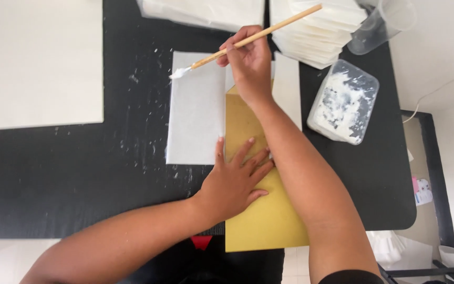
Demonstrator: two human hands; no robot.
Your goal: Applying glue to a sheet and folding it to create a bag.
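My left hand (236,179) lies flat, fingers spread, on a yellow-brown sheet (261,221) in the middle of the black table (69,179). My right hand (249,62) grips a wooden-handled brush (248,40), its white glue-laden tip at the upper left corner of a white paper flap (195,110). The flap lies to the left of the yellow-brown sheet. My right forearm crosses over that sheet.
A clear plastic tub (343,101) smeared with white paste sits to the right. Stacks of white paper (316,31) and a clear measuring cup (382,23) stand at the back. A large white board (38,63) lies at the left. White glue specks dot the table.
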